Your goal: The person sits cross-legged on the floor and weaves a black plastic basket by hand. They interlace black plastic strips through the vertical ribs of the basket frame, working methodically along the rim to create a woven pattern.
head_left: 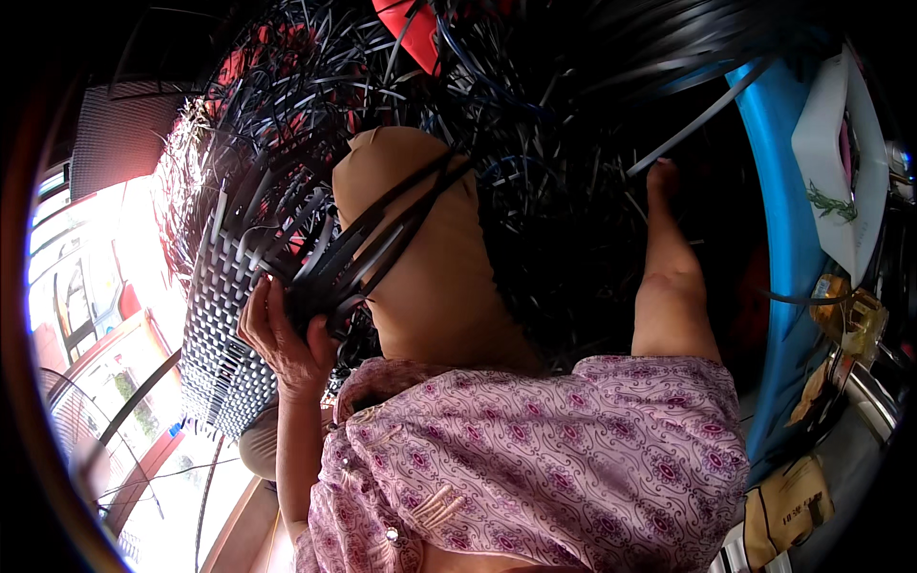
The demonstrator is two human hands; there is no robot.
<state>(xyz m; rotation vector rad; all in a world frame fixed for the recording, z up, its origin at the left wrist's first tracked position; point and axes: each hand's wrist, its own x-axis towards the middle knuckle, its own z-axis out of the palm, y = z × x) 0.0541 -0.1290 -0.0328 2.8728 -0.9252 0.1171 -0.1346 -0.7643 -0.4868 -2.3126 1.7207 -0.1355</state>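
Note:
At the left, a woven piece point(218, 329) of grey and black plastic strips stands on edge, its loose strip ends fanning out over my knee. My left hand point(287, 334) grips its inner edge, thumb apart from the fingers, with dark strips point(368, 234) bunched in front of the palm. Further right, my right hand point(661, 181) reaches forward, its fingers closed by a long grey strip point(702, 122) that slants up to the right. The fingertips are small and dark, but the strip appears pinched in them.
A tangled heap of black strips point(535, 115) fills the far middle, with a red object point(411, 33) in it. A curved blue surface point(778, 201) rises at the right. Beside it are a white container point(841, 205) with a green sprig and a yellow package point(791, 511).

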